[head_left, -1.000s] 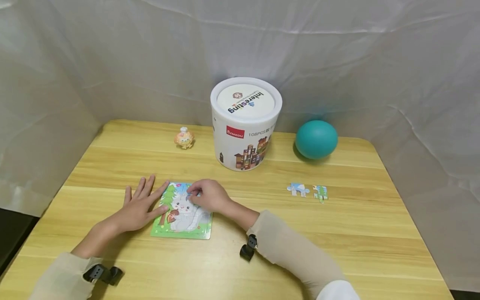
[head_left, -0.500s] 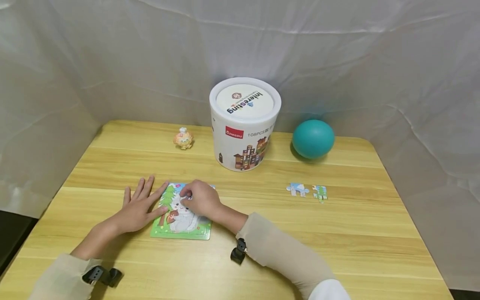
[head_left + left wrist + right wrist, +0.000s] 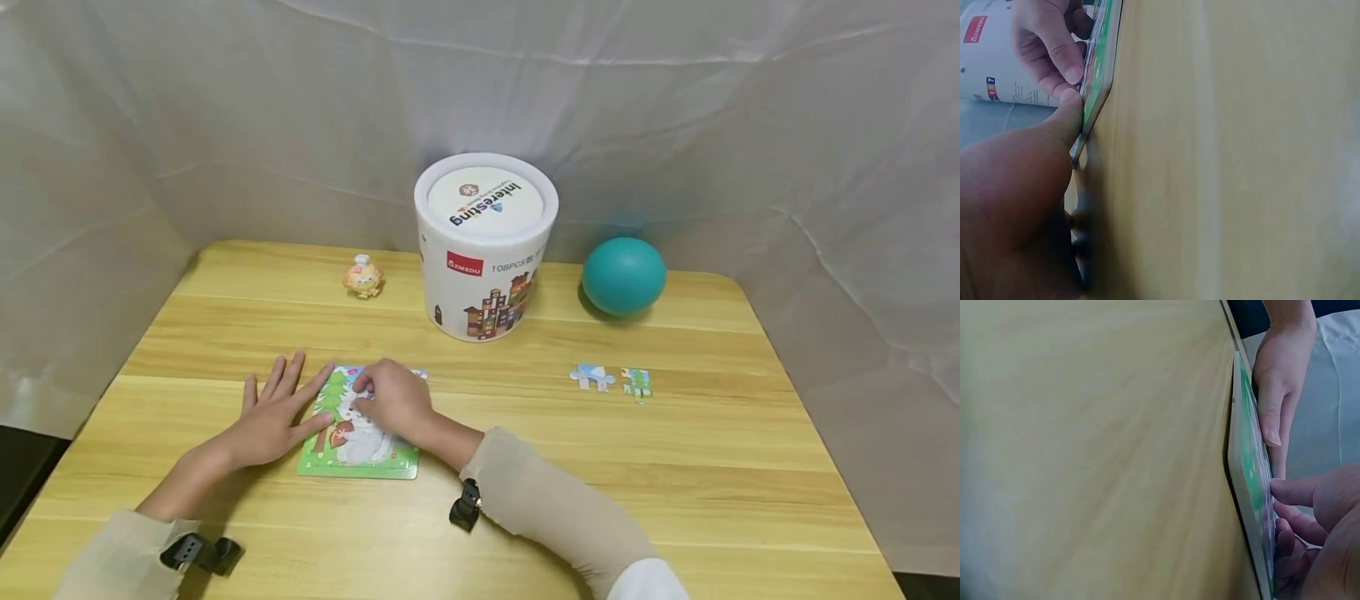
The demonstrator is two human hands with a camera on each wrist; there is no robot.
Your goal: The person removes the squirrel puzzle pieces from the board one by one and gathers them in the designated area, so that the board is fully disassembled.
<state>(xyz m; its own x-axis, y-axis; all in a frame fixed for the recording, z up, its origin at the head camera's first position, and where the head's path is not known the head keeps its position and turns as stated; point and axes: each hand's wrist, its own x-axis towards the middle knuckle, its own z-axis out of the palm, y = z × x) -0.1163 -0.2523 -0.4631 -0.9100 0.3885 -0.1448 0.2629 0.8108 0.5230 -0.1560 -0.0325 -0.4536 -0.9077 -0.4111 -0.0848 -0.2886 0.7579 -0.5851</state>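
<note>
A square jigsaw puzzle (image 3: 366,450) with a white squirrel, a tree and a green border lies on the left of the table. My left hand (image 3: 266,421) rests beside it with fingers spread, its thumb and index finger touching the puzzle's left edge. Over the puzzle's upper middle is my right hand (image 3: 399,400), fingers curled and thumb and index tips down at the surface. In the right wrist view these fingertips (image 3: 1280,487) meet the board's face; whether a piece sits between them is hidden. Two loose puzzle pieces, one blue (image 3: 592,377) and one green (image 3: 637,382), lie to the right.
Behind the puzzle stands a large white bucket (image 3: 483,250) with a lid. A teal ball (image 3: 624,277) sits to its right, a small orange figurine (image 3: 363,277) to its left. Grey cloth (image 3: 480,75) hangs around the wooden table (image 3: 675,500).
My right hand has slid a little to the left across the puzzle, its fingers still curled. The left hand keeps its place at the edge. The teal ball appears slightly further left.
</note>
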